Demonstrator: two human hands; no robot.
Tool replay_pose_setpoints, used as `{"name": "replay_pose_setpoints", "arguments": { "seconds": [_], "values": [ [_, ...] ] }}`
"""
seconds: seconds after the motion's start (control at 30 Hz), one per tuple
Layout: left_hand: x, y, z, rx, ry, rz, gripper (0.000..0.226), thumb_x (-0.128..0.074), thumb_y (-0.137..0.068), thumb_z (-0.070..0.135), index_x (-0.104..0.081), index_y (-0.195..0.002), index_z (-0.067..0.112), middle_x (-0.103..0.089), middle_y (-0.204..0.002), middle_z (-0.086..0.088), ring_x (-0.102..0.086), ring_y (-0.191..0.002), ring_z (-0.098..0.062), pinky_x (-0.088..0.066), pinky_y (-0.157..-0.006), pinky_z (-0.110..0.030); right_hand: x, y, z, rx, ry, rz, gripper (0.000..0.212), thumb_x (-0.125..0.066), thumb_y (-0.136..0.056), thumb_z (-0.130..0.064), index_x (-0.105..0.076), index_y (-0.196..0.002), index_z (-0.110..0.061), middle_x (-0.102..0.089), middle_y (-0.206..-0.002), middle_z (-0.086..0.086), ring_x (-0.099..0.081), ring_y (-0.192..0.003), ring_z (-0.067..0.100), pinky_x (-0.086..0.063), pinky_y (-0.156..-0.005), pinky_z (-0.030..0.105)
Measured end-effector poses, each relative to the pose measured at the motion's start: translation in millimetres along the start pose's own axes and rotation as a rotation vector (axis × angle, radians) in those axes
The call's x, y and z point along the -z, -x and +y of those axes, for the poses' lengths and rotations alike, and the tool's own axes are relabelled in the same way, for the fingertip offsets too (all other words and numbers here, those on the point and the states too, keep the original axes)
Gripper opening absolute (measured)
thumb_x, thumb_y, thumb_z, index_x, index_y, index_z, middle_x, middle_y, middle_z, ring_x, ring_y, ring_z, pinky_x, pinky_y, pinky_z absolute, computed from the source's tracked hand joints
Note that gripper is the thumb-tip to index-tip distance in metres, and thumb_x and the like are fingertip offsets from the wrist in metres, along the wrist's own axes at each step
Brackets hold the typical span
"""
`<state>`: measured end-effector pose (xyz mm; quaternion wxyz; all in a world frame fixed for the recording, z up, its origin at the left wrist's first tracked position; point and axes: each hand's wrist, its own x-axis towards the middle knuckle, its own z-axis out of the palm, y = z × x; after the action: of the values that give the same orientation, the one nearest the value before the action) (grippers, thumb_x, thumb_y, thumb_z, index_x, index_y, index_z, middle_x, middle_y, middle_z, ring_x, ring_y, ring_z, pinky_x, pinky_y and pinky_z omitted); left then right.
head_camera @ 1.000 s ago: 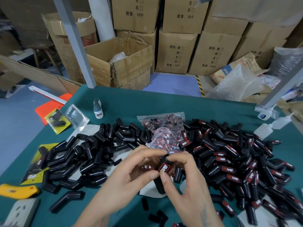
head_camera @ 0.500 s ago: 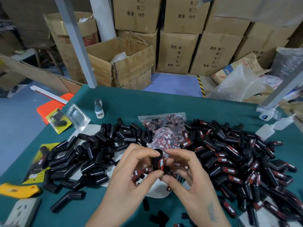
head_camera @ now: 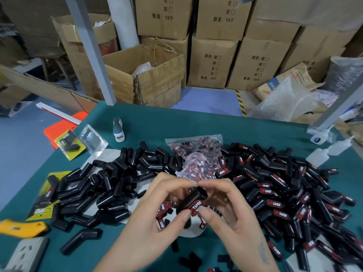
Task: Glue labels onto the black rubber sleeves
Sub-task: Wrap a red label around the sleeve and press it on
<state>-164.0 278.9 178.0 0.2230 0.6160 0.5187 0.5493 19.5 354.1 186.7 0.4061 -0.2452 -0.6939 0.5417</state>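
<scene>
Sleeve (head_camera: 193, 200) sits between both hands above the table's near-centre, tilted, open end up and to the right, red TAPER label (head_camera: 196, 207) on its lower side facing the camera. Left hand (head_camera: 157, 218) pinches it: thumb at the lower end beside the label, forefinger arched over the top. Right hand (head_camera: 233, 216) pinches too, thumb tip on the label edge, fingers curled over the upper end; forefinger tips of both hands nearly meet above the sleeve. Unlabelled sleeves (head_camera: 110, 183) heaped left, labelled pile (head_camera: 284, 193) right, bag of labels (head_camera: 198, 156) just behind the hands. Loose labels (head_camera: 163, 209) lie under the grip. Bare green table (head_camera: 196, 122) shows beyond the piles, up to the far edge.
</scene>
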Motion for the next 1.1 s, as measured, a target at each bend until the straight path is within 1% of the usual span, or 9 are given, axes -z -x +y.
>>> {"name": "replay_pose_setpoints", "arguments": {
  "seconds": [0.13, 0.2, 0.3, 0.43, 0.57, 0.67, 0.8, 1.0, 1.1],
  "values": [
    [-2, -1, -2, 0.021, 0.133, 0.01, 0.042, -0.066, -0.096, 0.019, -0.061, -0.136, 0.033, -0.06, -0.115, 0.006, -0.063, -0.106, -0.027, -0.054, -0.088, -0.035, -2, 1, -1, -0.019, -0.052, 0.071, 0.03, -0.082, -0.083, -0.044, -0.066, -0.106, -0.035, -0.064, -0.093, -0.006, -0.064, -0.087, 0.009, -0.052, -0.082, 0.023],
    [-6, -2, -2, 0.016, 0.184, 0.041, 0.037, -0.064, -0.097, 0.018, -0.063, -0.131, 0.033, -0.063, -0.118, 0.003, -0.065, -0.11, -0.026, -0.053, -0.093, -0.03, -2, 1, 0, -0.032, -0.077, 0.111, 0.025, -0.083, -0.082, -0.041, -0.066, -0.1, -0.033, -0.064, -0.089, -0.007, -0.064, -0.082, 0.007, -0.053, -0.079, 0.021],
    [-10, -7, -2, 0.026, 0.25, 0.08, 0.029, -0.066, -0.096, 0.017, -0.068, -0.122, 0.032, -0.068, -0.119, 0.002, -0.067, -0.113, -0.024, -0.054, -0.096, -0.028, -4, -2, 1, 0.004, -0.042, 0.109, 0.015, -0.078, -0.086, -0.037, -0.071, -0.094, -0.026, -0.064, -0.092, -0.003, -0.066, -0.084, 0.013, -0.054, -0.079, 0.024],
    [-11, -10, -2, 0.117, 0.373, 0.134, 0.017, -0.08, -0.089, 0.032, -0.079, -0.106, 0.03, -0.075, -0.113, -0.005, -0.072, -0.108, -0.021, -0.057, -0.089, -0.024, -11, -6, 2, 0.026, -0.027, 0.151, 0.022, -0.078, -0.087, -0.051, -0.072, -0.085, -0.03, -0.06, -0.089, -0.008, -0.062, -0.081, 0.017, -0.051, -0.074, 0.026],
    [-11, -10, -4, 0.14, 0.432, 0.164, 0.019, -0.076, -0.085, 0.018, -0.083, -0.101, 0.025, -0.078, -0.111, -0.008, -0.074, -0.107, -0.022, -0.057, -0.089, -0.024, -11, -7, 4, 0.023, -0.014, 0.157, 0.022, -0.079, -0.086, -0.049, -0.074, -0.084, -0.028, -0.059, -0.087, -0.008, -0.063, -0.079, 0.017, -0.051, -0.073, 0.028],
    [-9, -9, -2, 0.101, 0.401, 0.161, 0.018, -0.078, -0.087, 0.019, -0.083, -0.103, 0.026, -0.078, -0.111, -0.005, -0.074, -0.108, -0.021, -0.057, -0.091, -0.023, -11, -8, 3, 0.013, -0.03, 0.147, 0.019, -0.08, -0.086, -0.048, -0.076, -0.087, -0.03, -0.059, -0.089, -0.011, -0.062, -0.08, 0.013, -0.051, -0.075, 0.025],
    [-7, -10, 4, 0.04, 0.27, 0.162, 0.016, -0.075, -0.095, 0.036, -0.08, -0.109, 0.031, -0.077, -0.114, 0.003, -0.072, -0.11, -0.02, -0.056, -0.093, -0.025, -14, -7, 2, -0.005, -0.073, 0.147, 0.017, -0.081, -0.085, -0.049, -0.075, -0.087, -0.033, -0.058, -0.09, -0.013, -0.061, -0.079, 0.011, -0.05, -0.075, 0.021],
    [-8, -10, 6, -0.009, 0.158, 0.143, 0.016, -0.07, -0.1, 0.039, -0.073, -0.112, 0.03, -0.07, -0.114, 0.006, -0.069, -0.109, -0.023, -0.055, -0.091, -0.028, -12, -3, 2, -0.039, -0.063, 0.143, 0.029, -0.08, -0.087, -0.047, -0.079, -0.092, -0.018, -0.06, -0.092, 0.001, -0.066, -0.082, 0.028, -0.054, -0.078, 0.031],
    [-7, -9, 6, -0.03, 0.131, 0.125, 0.014, -0.071, -0.099, 0.034, -0.074, -0.111, 0.027, -0.071, -0.114, 0.004, -0.07, -0.109, -0.024, -0.054, -0.092, -0.025, -12, -3, -3, -0.054, -0.051, 0.13, 0.029, -0.08, -0.086, -0.052, -0.077, -0.089, -0.023, -0.058, -0.092, -0.003, -0.064, -0.08, 0.024, -0.052, -0.076, 0.029]
  ]
}}
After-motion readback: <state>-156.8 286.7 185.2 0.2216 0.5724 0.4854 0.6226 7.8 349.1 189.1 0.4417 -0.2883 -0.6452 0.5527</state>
